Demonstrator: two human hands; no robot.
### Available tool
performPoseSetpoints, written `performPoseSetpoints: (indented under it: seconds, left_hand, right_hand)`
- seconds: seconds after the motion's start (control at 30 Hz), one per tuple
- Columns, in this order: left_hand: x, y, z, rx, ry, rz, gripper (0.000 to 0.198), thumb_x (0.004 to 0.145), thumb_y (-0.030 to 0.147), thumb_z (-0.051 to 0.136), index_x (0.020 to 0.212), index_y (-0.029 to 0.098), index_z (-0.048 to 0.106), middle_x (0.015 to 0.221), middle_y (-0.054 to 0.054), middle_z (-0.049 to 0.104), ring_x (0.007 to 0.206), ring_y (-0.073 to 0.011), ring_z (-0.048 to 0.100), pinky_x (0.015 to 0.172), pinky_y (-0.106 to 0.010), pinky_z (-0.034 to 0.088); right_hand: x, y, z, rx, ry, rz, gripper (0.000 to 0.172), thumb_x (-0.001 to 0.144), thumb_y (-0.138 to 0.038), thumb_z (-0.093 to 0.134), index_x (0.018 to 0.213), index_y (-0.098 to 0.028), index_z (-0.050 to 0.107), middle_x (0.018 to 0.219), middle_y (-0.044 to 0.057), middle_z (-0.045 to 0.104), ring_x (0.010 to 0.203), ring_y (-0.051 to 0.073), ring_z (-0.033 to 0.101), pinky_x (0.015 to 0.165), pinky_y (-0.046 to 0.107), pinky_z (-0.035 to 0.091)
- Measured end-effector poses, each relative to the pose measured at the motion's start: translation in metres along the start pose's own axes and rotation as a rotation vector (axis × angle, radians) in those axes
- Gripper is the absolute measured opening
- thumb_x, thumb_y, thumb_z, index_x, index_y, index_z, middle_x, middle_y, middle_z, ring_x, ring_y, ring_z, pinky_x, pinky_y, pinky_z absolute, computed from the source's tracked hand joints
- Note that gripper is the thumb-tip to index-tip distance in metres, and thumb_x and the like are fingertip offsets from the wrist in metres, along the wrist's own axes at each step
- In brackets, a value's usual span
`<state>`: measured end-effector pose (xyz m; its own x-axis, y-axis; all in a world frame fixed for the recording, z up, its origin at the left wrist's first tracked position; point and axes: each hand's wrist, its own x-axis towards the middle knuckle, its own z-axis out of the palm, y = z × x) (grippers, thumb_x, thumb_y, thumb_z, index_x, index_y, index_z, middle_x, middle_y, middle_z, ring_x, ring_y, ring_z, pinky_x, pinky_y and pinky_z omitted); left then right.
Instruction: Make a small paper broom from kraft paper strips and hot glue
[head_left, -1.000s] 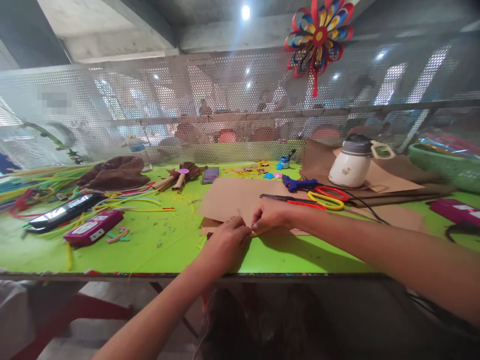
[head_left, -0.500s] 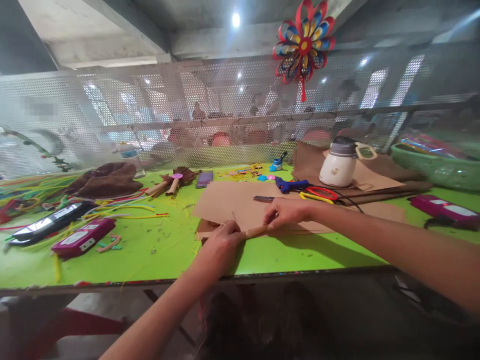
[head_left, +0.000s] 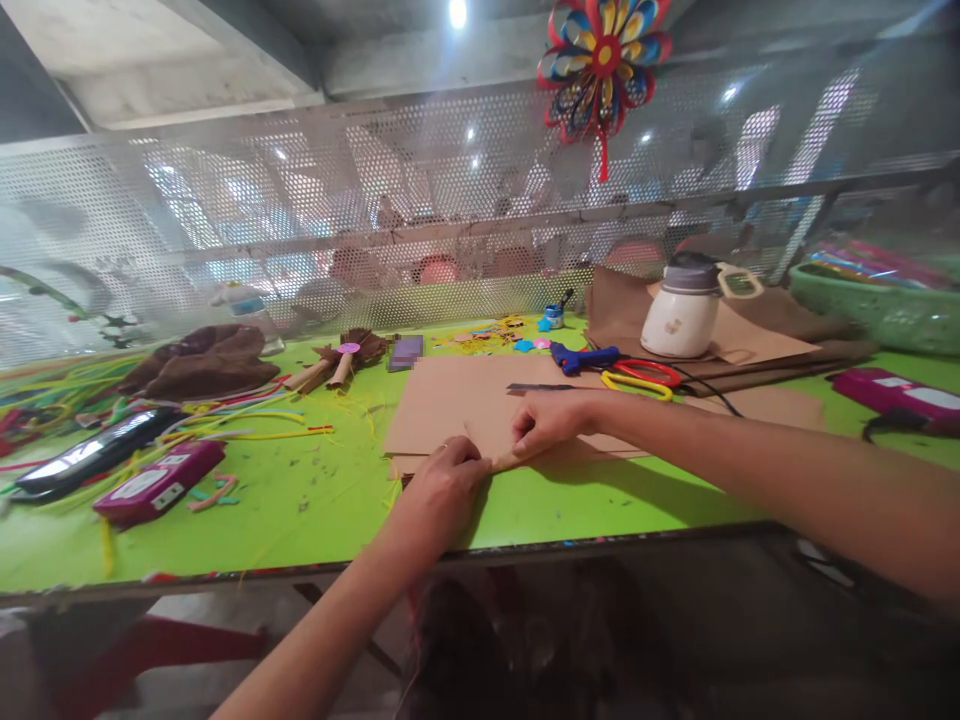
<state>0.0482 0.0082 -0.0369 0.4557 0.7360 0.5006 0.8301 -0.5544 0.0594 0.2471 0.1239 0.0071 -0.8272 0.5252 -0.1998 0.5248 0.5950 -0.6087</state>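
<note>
Sheets of brown paper (head_left: 442,400) lie on the green table, and both my hands are at their near edge. My left hand (head_left: 442,490) pinches the rolled or folded edge at the left, its fingers closed and the thumb partly hidden. To its right, my right hand (head_left: 553,420) is curled, with fingertips pressed on the same edge. A thin dark blade-like tool (head_left: 536,388) lies on the paper just beyond my right knuckles. Further back are a blue glue gun (head_left: 585,358) and scissors with red and yellow handles (head_left: 651,378).
A white bottle (head_left: 679,320) stands on dark brown paper at the right, near a green basket (head_left: 877,305). Purple boxes (head_left: 161,482), a black device (head_left: 97,455) and yellow strips lie left. A brown paper flower (head_left: 341,365) lies behind. A perforated screen (head_left: 300,220) backs the table.
My right hand has shifted slightly left, closer to my left hand along the paper's edge. The raised sheet lies flatter at its near left corner. The view has moved a little.
</note>
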Motion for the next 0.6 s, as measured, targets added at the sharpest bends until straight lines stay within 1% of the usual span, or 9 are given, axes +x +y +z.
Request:
performPoseSetpoints:
  seconds: [0.07,0.13,0.2,0.27,0.37,0.5,0.6]
  left_hand:
    - [0.001,0.000,0.000,-0.012,0.005,-0.001,0.024,0.091,0.017,0.046,0.083,0.016,0.069,0.080,-0.005,0.057,0.070,-0.0127,0.054,0.064,-0.024,0.044]
    - [0.001,0.001,-0.001,-0.015,0.003,-0.008,0.024,0.091,0.017,0.046,0.082,0.016,0.068,0.080,-0.005,0.058,0.070,-0.0125,0.054,0.064,-0.023,0.043]
    - [0.001,0.002,-0.002,-0.010,-0.004,-0.012,0.023,0.090,0.017,0.047,0.082,0.016,0.068,0.080,-0.005,0.058,0.069,-0.0123,0.054,0.064,-0.023,0.043]
    - [0.001,0.003,-0.003,-0.012,-0.013,-0.015,0.022,0.090,0.016,0.047,0.084,0.016,0.069,0.080,-0.005,0.058,0.070,-0.0124,0.054,0.064,-0.023,0.043]
    - [0.001,0.004,-0.003,-0.026,-0.020,-0.016,0.023,0.089,0.015,0.047,0.087,0.017,0.070,0.081,-0.005,0.058,0.070,-0.0125,0.054,0.064,-0.023,0.043]
    - [0.001,0.003,-0.002,-0.025,-0.008,-0.021,0.023,0.089,0.014,0.047,0.090,0.018,0.070,0.080,-0.005,0.058,0.069,-0.0125,0.054,0.063,-0.023,0.042]
    - [0.001,0.003,-0.001,-0.021,-0.008,-0.018,0.022,0.089,0.014,0.048,0.085,0.016,0.070,0.080,-0.005,0.058,0.069,-0.0126,0.054,0.063,-0.023,0.042]
  right_hand:
    - [0.000,-0.006,0.003,0.084,-0.014,0.010,0.028,0.068,-0.040,0.068,0.081,-0.015,0.071,0.067,-0.002,0.062,0.061,0.010,0.050,0.054,0.020,0.037]
    - [0.003,-0.012,0.008,0.237,-0.013,0.014,0.039,0.063,-0.041,0.073,0.093,-0.016,0.068,0.076,0.000,0.065,0.067,0.012,0.056,0.060,0.021,0.042]
    - [0.006,-0.016,0.015,0.357,0.020,0.019,0.045,0.057,-0.036,0.078,0.095,-0.015,0.065,0.074,0.000,0.065,0.067,0.013,0.058,0.063,0.023,0.045]
    - [0.008,-0.018,0.020,0.392,0.077,0.022,0.041,0.054,-0.031,0.079,0.088,-0.015,0.064,0.068,-0.002,0.063,0.064,0.012,0.057,0.063,0.024,0.046]
    - [0.009,-0.019,0.024,0.429,0.119,0.020,0.036,0.052,-0.028,0.080,0.081,-0.016,0.063,0.064,-0.004,0.061,0.061,0.012,0.056,0.061,0.024,0.046]
    - [0.007,-0.019,0.023,0.477,0.114,0.058,0.030,0.052,-0.023,0.079,0.077,-0.016,0.063,0.063,-0.004,0.062,0.060,0.011,0.056,0.060,0.023,0.045]
    - [0.007,-0.019,0.021,0.495,0.101,0.103,0.027,0.052,-0.018,0.078,0.075,-0.016,0.063,0.062,-0.004,0.063,0.059,0.010,0.056,0.059,0.022,0.045]
